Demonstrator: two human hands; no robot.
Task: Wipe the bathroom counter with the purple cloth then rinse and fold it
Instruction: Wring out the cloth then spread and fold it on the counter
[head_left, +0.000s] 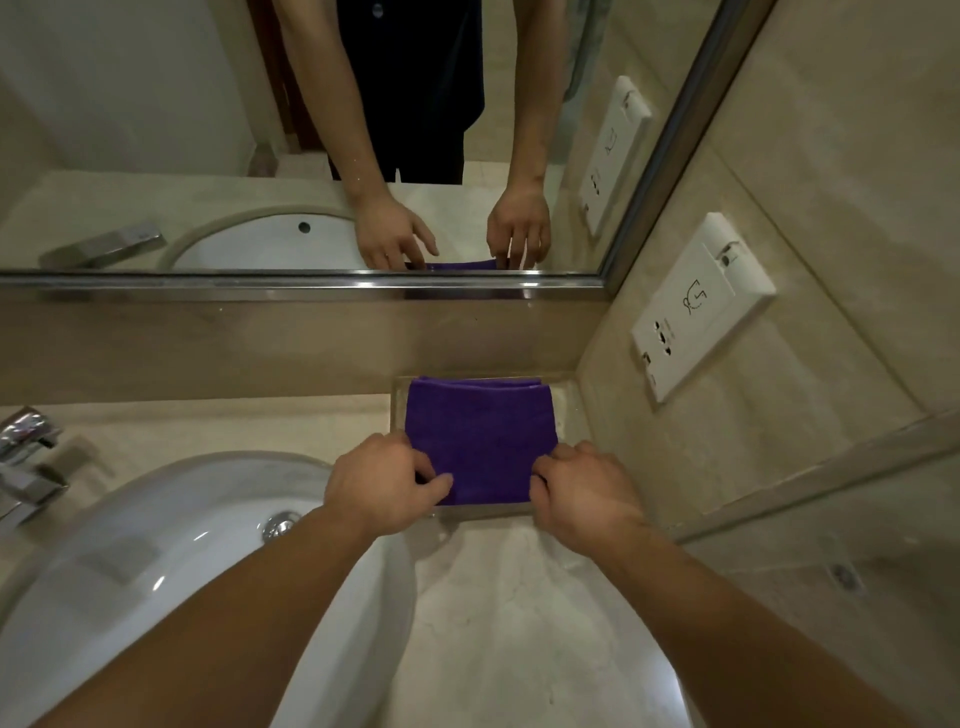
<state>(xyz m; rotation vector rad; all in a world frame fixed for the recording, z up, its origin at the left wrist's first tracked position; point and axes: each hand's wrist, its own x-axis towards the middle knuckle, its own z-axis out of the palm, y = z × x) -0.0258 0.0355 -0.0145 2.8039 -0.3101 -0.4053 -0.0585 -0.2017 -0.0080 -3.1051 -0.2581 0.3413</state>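
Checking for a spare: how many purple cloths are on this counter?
1. The purple cloth lies folded in the clear tray by the right wall, left hand and right hand gripping its near corners. The mirror merely reflects it. Folds could hide another.

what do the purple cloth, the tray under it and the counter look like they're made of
The folded purple cloth: probably microfibre, matte, with a fine fuzzy nap. The clear rectangular tray: acrylic or glass, see-through with glossy edges. The beige counter: marble-like stone, polished, with faint veins and glare.

Left hand (384, 483), right hand (584, 491) — fingers (556, 462) curled.
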